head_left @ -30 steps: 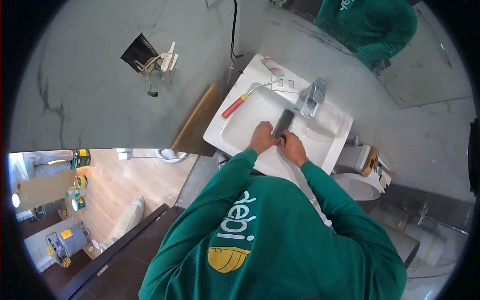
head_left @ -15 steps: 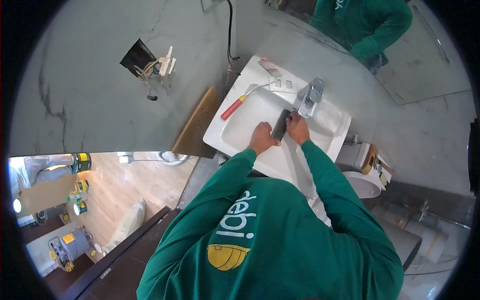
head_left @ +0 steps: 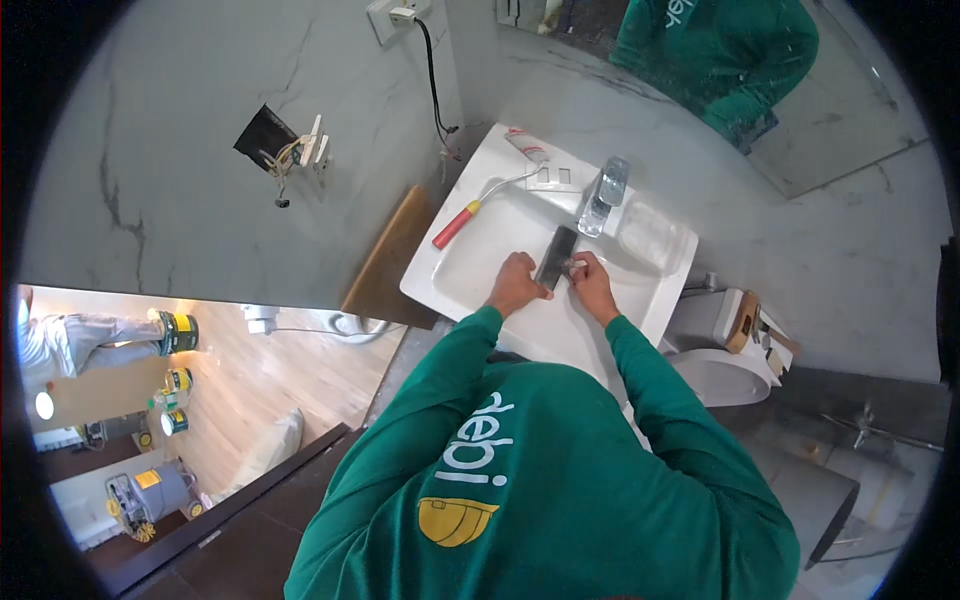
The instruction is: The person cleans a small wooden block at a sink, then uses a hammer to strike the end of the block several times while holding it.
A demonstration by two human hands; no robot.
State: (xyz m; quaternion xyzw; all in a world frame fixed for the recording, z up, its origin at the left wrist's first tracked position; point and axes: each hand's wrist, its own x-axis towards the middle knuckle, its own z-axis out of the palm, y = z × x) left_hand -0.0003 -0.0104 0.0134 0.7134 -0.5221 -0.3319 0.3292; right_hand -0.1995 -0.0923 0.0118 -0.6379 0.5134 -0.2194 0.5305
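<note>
Over the white washbasin (head_left: 428, 272), both hands are at a dark grey oblong block (head_left: 557, 256), its kind unclear. My left hand (head_left: 515, 284) grips the block's near end between thumb and fingers. At its right side my right hand (head_left: 594, 286) has thumb and fingertips pinched together. A small pale bit shows between those fingertips and the block; I cannot make out what it is. A small paint roller (head_left: 457, 226) with a red and yellow handle lies across the basin's left rim, left of my hands. Beyond the block stands a chrome faucet (head_left: 604, 196).
A white switch plate (head_left: 550, 178) lies on the basin's back ledge. Wires hang from an open wall box (head_left: 268, 140) on the left. A brown board (head_left: 392, 250) leans beside the basin. To the right is a toilet (head_left: 722, 376) with things on its tank.
My right hand has slid from the block's far end toward its middle right side, and its fingertips now pinch there. The left hand stays at the near end. The view has shifted slightly.
</note>
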